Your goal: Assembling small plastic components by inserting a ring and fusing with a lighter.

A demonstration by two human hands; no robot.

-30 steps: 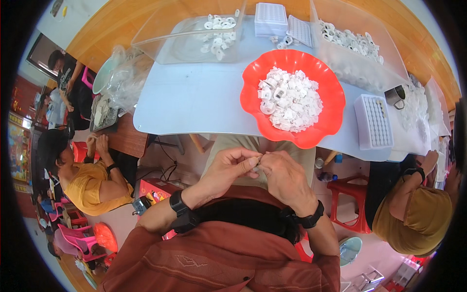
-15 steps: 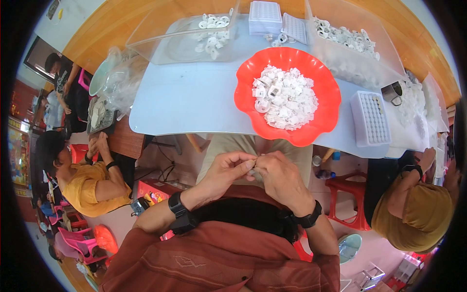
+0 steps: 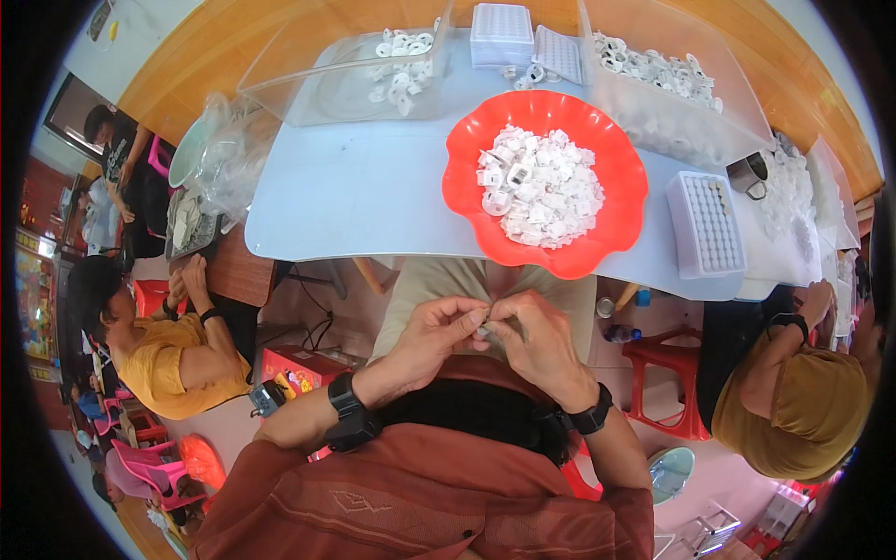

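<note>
Over my lap, just off the table's near edge, my left hand (image 3: 426, 338) and my right hand (image 3: 547, 351) meet fingertip to fingertip. Both are closed in a pinch on a small whitish piece (image 3: 483, 332). Fingers cover most of it, so its exact kind does not show. Ahead of the hands, a red scalloped bowl (image 3: 459, 217) stands on the pale blue table (image 3: 355, 196). Heaped in the bowl are small white plastic parts (image 3: 551, 191), some with dark spots.
Clear plastic bins (image 3: 327, 103) with round white parts stand at the table's far side. White trays (image 3: 502, 37) are stacked between them; another tray stack (image 3: 707, 229) and a metal cup (image 3: 748, 175) are at right. People sit at both sides; a red stool (image 3: 665, 378) is at right.
My right hand's fingers have shifted slightly around the small piece. Both hands stay together over my lap, and the whole view has moved a little.
</note>
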